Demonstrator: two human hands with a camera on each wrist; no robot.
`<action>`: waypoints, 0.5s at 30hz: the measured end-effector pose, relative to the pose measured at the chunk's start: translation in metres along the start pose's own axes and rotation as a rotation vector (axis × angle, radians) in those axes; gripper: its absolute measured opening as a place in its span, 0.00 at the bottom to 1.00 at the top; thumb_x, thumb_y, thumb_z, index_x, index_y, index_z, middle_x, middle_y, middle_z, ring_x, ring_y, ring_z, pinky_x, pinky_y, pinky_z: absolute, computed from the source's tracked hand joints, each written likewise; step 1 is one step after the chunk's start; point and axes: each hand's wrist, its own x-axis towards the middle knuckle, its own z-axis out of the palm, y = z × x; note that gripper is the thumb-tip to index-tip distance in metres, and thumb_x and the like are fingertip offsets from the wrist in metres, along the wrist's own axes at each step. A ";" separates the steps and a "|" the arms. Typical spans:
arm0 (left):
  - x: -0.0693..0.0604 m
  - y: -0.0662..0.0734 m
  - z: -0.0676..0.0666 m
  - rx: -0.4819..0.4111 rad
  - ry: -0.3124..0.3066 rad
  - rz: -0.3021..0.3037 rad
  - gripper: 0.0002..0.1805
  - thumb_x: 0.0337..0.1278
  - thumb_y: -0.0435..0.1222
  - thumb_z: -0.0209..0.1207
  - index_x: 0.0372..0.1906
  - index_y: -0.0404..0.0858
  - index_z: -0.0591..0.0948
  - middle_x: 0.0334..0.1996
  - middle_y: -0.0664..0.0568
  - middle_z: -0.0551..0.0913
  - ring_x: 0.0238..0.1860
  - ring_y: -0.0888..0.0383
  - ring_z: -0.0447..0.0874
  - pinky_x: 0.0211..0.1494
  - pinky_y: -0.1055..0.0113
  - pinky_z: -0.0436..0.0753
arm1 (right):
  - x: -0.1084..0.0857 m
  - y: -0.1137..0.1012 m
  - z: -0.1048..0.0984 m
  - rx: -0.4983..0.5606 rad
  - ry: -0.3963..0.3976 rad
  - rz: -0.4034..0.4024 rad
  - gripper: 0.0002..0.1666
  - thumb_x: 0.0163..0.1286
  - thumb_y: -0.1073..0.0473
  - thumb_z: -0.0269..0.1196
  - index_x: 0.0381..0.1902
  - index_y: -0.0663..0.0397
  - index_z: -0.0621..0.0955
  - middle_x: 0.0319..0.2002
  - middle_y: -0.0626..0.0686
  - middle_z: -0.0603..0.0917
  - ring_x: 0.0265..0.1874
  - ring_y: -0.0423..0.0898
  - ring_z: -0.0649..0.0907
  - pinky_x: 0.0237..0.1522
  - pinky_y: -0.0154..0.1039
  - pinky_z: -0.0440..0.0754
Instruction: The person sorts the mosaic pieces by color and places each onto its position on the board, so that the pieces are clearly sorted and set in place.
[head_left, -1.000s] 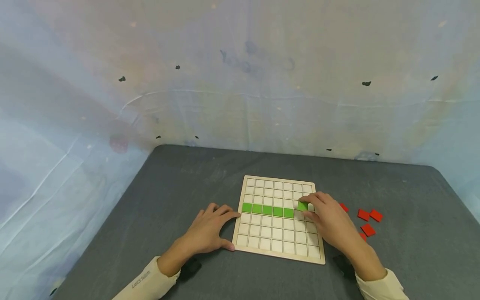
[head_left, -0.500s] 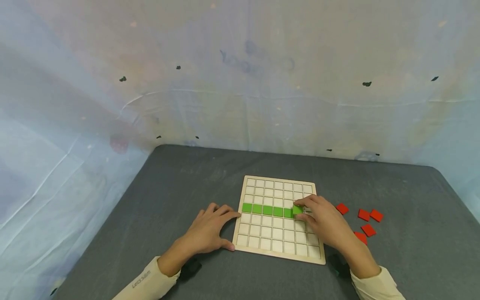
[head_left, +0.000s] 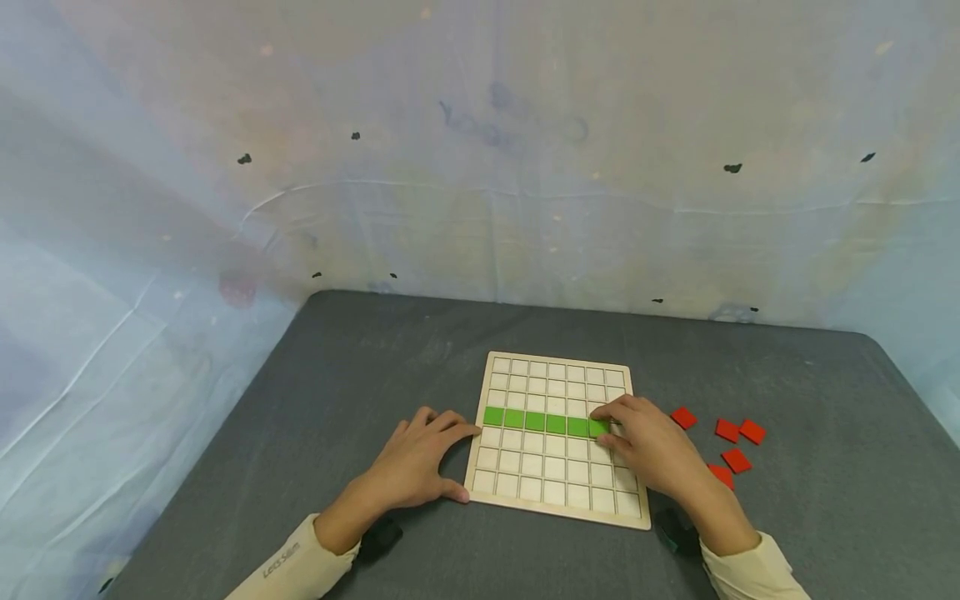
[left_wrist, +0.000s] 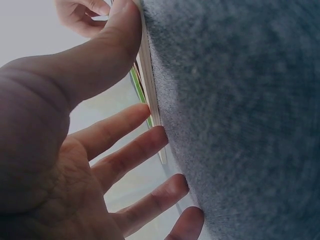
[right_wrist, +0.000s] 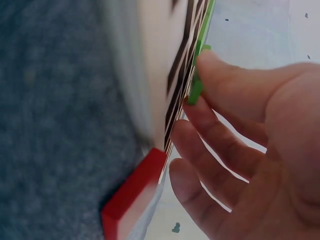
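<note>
A wooden grid board (head_left: 555, 487) lies on the table, with a row of green tiles (head_left: 535, 421) running from its left side across the middle. My right hand (head_left: 656, 446) pinches a green tile (right_wrist: 195, 92) between thumb and index finger, at the cell right of that row. In the head view this green tile (head_left: 598, 427) lines up with the row; whether it sits fully down in its cell I cannot tell. My left hand (head_left: 420, 458) touches the board's left edge with thumb and fingertips, its fingers spread and fairly straight in the left wrist view.
Several loose red tiles (head_left: 737, 460) lie on the table right of the board. One red tile (right_wrist: 132, 197) shows close to the board's edge in the right wrist view. A draped cloth (head_left: 480, 167) hangs behind the grey table (head_left: 390, 350).
My right hand has moved left and down over the board, bringing the green tile to the end of the green row. The left hand and the board have stayed in place.
</note>
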 end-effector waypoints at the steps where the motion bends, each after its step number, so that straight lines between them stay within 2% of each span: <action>1: 0.000 0.000 0.000 0.001 0.001 0.001 0.45 0.35 0.58 0.75 0.67 0.55 0.76 0.61 0.59 0.75 0.56 0.52 0.68 0.49 0.53 0.69 | 0.000 0.000 0.000 -0.003 0.001 0.000 0.18 0.62 0.55 0.72 0.51 0.45 0.85 0.50 0.49 0.84 0.51 0.51 0.83 0.47 0.48 0.81; 15: 0.001 0.000 0.001 0.004 0.004 -0.004 0.45 0.34 0.58 0.76 0.67 0.55 0.75 0.61 0.60 0.75 0.56 0.52 0.68 0.49 0.53 0.69 | 0.001 0.003 0.004 -0.042 0.024 -0.033 0.16 0.63 0.56 0.71 0.49 0.47 0.85 0.48 0.48 0.84 0.49 0.50 0.83 0.46 0.47 0.81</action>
